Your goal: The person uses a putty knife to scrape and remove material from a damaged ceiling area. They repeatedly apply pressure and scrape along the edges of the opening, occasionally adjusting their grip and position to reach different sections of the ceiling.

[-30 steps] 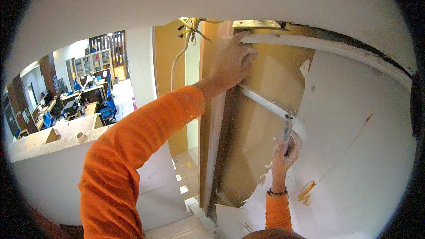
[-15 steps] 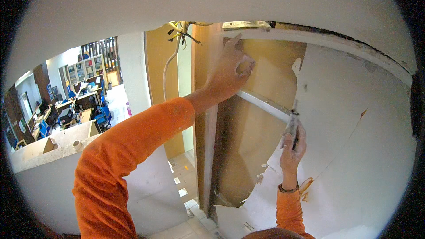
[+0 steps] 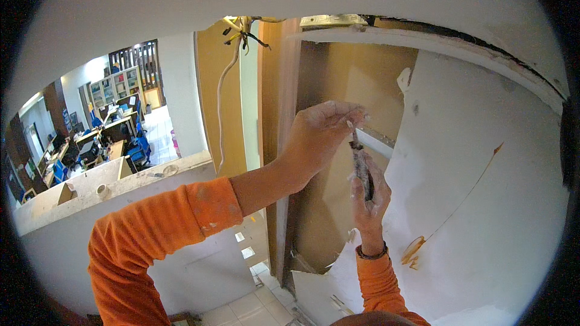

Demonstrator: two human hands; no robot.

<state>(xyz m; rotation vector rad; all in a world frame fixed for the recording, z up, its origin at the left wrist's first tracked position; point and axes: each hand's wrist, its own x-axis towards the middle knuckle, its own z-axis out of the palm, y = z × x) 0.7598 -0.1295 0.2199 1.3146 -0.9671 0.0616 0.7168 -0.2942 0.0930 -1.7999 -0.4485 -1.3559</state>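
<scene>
My right hand point(image 3: 371, 205), dusted white, is wrapped round a utility knife point(image 3: 360, 163) with a dark, powder-covered handle, its tip pointing up. My left hand point(image 3: 329, 124) is closed in a pinch right at that tip; what lies between its fingers is too small to make out. Both hands are in front of an opening where a tan board point(image 3: 338, 78) shows behind a white panel point(image 3: 459, 121) with a ragged left edge. Part of a pale metal rail point(image 3: 380, 142) crosses the opening behind my hands.
Yellow-ended wires point(image 3: 241, 27) and a pale cable point(image 3: 225, 96) hang at upper left, beside a wooden post point(image 3: 275, 84). A low wall with a dusty ledge point(image 3: 145, 178) stands left, with office desks beyond. A white beam point(image 3: 417, 39) curves overhead.
My left hand has come down from the top of the opening to the knife's tip. My right hand has shifted left with the knife, so the two now meet.
</scene>
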